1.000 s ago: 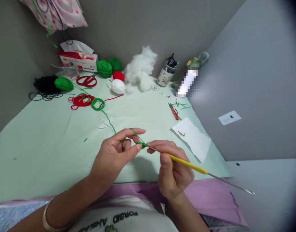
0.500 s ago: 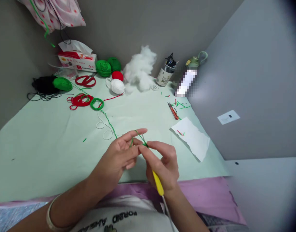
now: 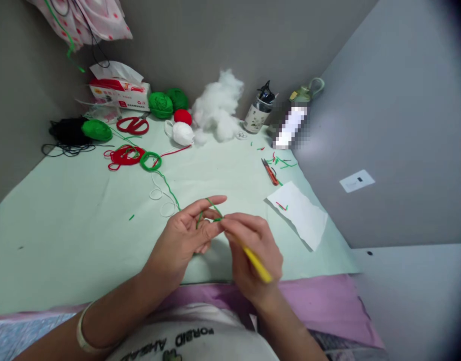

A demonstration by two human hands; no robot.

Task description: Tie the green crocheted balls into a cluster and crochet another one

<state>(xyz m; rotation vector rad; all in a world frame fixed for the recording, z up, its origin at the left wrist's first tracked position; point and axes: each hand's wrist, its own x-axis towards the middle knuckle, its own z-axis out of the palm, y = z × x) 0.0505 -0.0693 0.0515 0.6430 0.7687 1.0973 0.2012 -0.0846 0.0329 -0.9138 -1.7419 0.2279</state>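
My left hand (image 3: 185, 235) pinches a strand of green yarn (image 3: 210, 210) that loops over its forefinger and trails back across the table to a green yarn coil (image 3: 151, 161). My right hand (image 3: 253, 250) is closed round a yellow-handled crochet hook (image 3: 257, 263). The hook's tip meets the yarn at my left fingertips. Both hands hover just above the near edge of the pale green table (image 3: 83, 225).
At the back lie green yarn balls (image 3: 161, 104), a red ball (image 3: 183, 117), a white ball (image 3: 183, 133), white stuffing (image 3: 220, 108), red scissors (image 3: 133, 125), a tissue box (image 3: 120, 93) and a jar (image 3: 257, 118). Small snips (image 3: 270, 172) and white paper (image 3: 298, 213) lie right.
My right hand has swung the hook from pointing out to the right, round toward my body, then to a slant. The hands have drawn closer together at the yarn.
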